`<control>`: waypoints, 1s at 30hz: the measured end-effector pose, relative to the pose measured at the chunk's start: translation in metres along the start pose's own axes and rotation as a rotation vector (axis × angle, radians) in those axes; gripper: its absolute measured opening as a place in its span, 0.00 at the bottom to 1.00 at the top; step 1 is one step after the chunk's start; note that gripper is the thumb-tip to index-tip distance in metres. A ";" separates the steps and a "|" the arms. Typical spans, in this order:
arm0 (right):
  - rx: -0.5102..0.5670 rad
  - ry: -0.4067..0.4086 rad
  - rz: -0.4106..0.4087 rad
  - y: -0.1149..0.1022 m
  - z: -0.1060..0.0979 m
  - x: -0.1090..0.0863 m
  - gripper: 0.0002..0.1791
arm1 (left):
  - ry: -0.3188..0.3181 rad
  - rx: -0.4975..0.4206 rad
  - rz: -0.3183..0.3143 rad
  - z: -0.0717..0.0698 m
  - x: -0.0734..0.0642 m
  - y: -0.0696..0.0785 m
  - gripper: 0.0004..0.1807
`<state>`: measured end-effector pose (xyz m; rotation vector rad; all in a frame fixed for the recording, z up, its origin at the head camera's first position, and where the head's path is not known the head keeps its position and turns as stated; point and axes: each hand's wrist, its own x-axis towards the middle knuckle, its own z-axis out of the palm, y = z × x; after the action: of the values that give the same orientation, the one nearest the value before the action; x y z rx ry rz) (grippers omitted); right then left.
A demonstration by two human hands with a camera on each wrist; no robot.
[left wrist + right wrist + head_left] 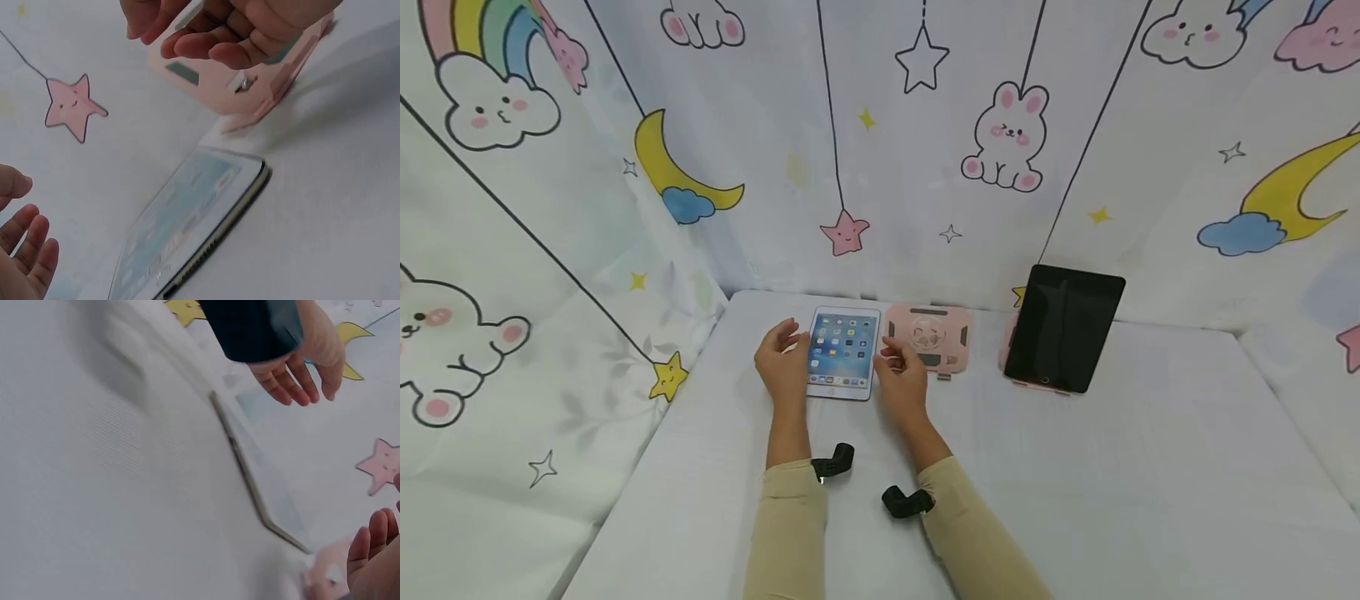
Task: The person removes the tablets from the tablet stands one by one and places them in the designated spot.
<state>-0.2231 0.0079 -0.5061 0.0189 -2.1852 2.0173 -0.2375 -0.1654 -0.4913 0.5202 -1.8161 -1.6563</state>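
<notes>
A white tablet point(842, 346) with its home screen lit lies face up on the table. My left hand point(781, 360) is at the tablet's left edge, fingers loosely bent. On the other side, my right hand point(904, 385) hovers near the right edge with relaxed, curved fingers. In the left wrist view, a gap shows between the tablet point(187, 219) and both the left hand point(25, 262) and the right hand point(250, 28). Neither hand holds anything. From the right wrist, the tablet's thin edge point(240, 462) shows between the two hands.
A pink tablet case point(957, 333) with a ring on its back lies just right of the white tablet. Farther right, a black tablet point(1063, 333) with a dark screen leans over another pink piece. A cartoon-printed cloth point(760, 125) borders the white table point(1112, 500).
</notes>
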 end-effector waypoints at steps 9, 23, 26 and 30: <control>0.038 0.019 -0.200 -0.024 -0.052 0.019 0.19 | -0.176 -0.193 0.148 0.038 -0.027 0.042 0.18; 0.073 0.220 -0.341 -0.050 -0.145 0.035 0.18 | -0.411 -0.334 0.334 0.115 -0.076 0.073 0.18; 0.081 0.263 -0.377 -0.044 -0.164 0.041 0.19 | -0.458 -0.343 0.337 0.131 -0.087 0.078 0.19; 0.087 0.307 -0.381 -0.043 -0.186 0.045 0.19 | -0.513 -0.355 0.320 0.153 -0.103 0.084 0.20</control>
<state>-0.2413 0.1935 -0.4437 0.1186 -1.7532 1.7667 -0.2549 0.0273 -0.4308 -0.3656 -1.7562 -1.9307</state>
